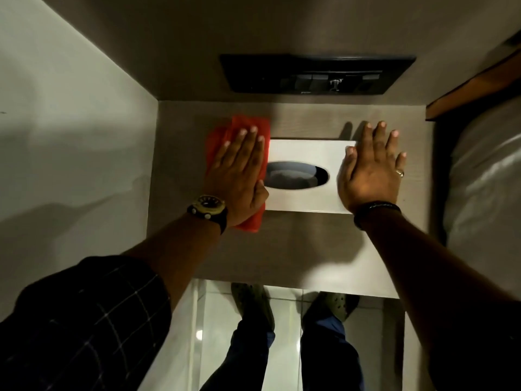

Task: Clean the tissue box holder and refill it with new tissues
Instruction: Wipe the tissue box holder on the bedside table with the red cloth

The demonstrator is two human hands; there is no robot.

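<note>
Both forearms reach forward over a grey wood-grain surface [282, 249]. The left hand [239, 176] lies palm down, fingers [242, 142] straight and close together, pressing a red folded cloth [222, 136] flat against the left end of the shiny rectangular metal tissue box holder [307, 153]; it grips nothing. The right hand [372, 167] is flat too, fingers [377, 136] spread wide, resting on the holder's right end. The holder sits mid-surface, just before the back wall, below a black switch panel [315, 74]. What lies inside its dark oval opening [296, 175] is hard to make out. The left palm hides most of the cloth.
</note>
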